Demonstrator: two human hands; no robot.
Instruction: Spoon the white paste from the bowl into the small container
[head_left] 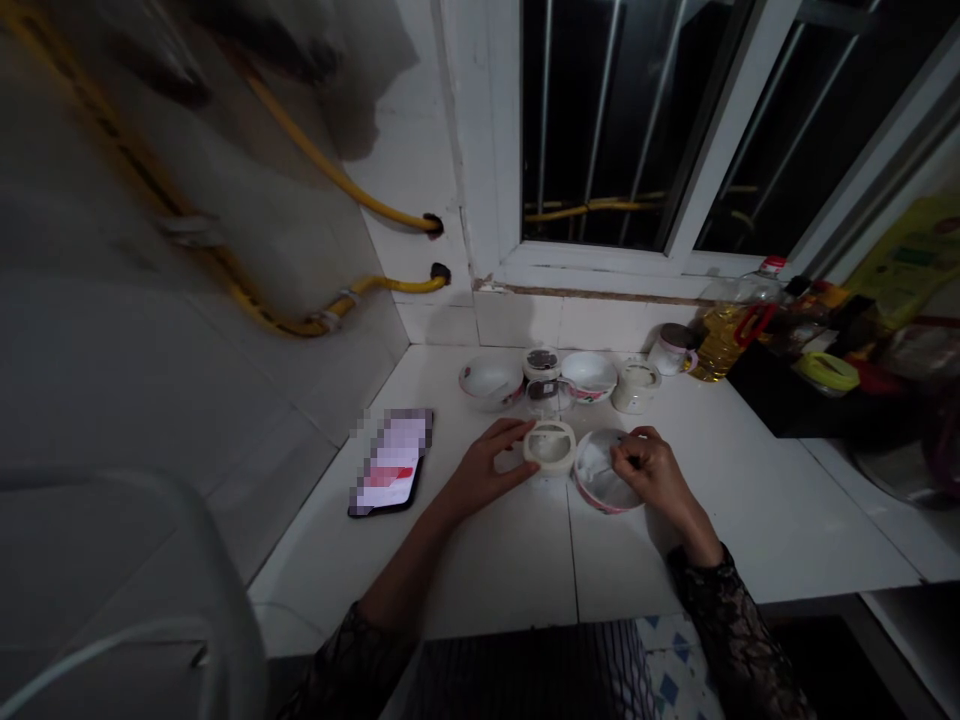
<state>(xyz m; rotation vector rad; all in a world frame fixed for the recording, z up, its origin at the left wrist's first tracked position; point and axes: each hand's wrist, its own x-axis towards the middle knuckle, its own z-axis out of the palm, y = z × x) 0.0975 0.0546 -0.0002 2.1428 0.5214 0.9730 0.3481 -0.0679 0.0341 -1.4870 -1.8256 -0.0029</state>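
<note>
My left hand (491,467) grips a small white seasoning jar (550,465) from its left side, thumb and fingers on either side of the rim. Pale contents show in the jar's opening. Just right of it stands a bowl (609,507) with a pink pattern low on its outside. Over this bowl's right side, my right hand (656,470) is closed in a pinch; what its fingers hold is hidden. Something whitish (595,460) shows inside the bowl, too dim to make out.
Behind are two more bowls (491,385), a dark-topped jar (541,362), a clear lid (550,397) and another jar (636,388). A lit phone (394,460) lies left. An oil bottle (720,335) and a lidded mug (673,350) stand back right, beside a black box (772,385).
</note>
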